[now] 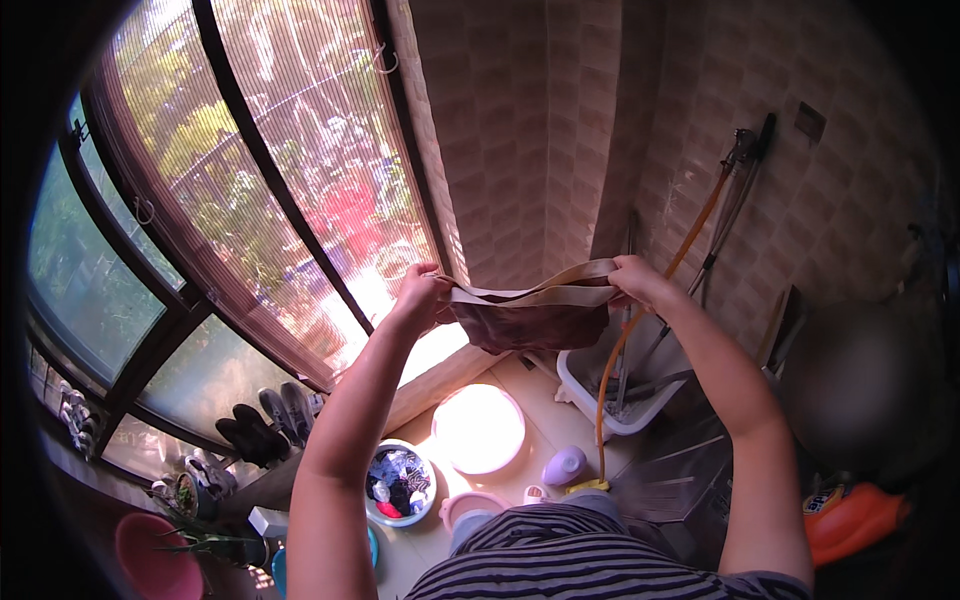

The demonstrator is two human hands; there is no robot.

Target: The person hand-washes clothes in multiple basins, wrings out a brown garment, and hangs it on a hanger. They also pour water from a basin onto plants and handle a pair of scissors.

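A dark maroon garment [532, 328] with a wide beige waistband hangs stretched out in front of me, above the floor. It looks like a pair of boxer briefs, though its lower part is folded out of sight. My left hand [422, 298] pinches one end of the band, and my right hand [637, 283] grips the opposite end. Between the hands the band gapes slightly. Below stands a pale blue basin [402, 521] with mixed clothes [397, 480] in it. Beside it, a round basin [478, 429] is washed out by sunlight.
A lilac bottle [564, 466] lies near my feet. A white tub [574, 394] holds long-handled tools at the wall, with an orange hose [611, 360] before it. Shoes [289, 412] line the window ledge at left. An orange bottle [855, 525] and a pink basin [159, 559] flank me.
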